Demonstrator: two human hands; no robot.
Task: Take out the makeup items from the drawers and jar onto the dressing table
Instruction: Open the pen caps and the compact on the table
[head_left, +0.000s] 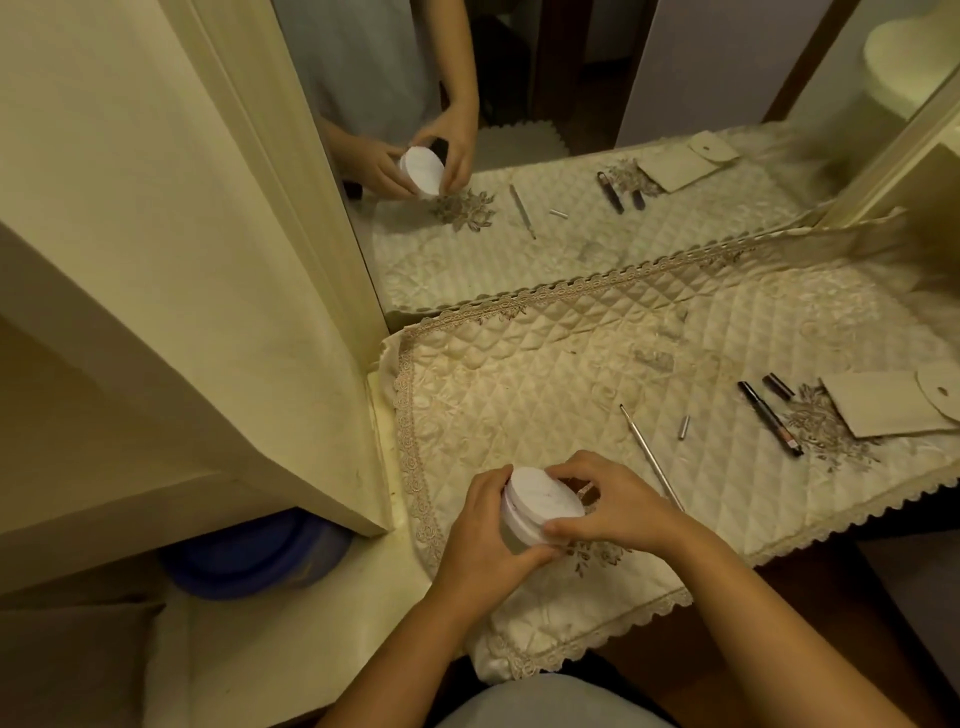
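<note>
A round white jar (524, 530) with a marbled white lid (545, 493) is held over the front left of the quilted cream cloth (545, 374) on the dressing table. My left hand (485, 525) wraps the jar's body from the left. My right hand (618, 506) grips the lid's rim from the right. On the cloth to the right lie a thin silver-handled brush (652, 457), a small silver tube (684, 427), a long black pencil (769, 418) and a short dark tube (777, 386).
A beige envelope pouch (883, 405) lies at the right end of the cloth. A mirror (519, 104) behind the table reflects everything. A cream cabinet side (182, 312) stands at the left, with a blue basin (254, 556) beneath it.
</note>
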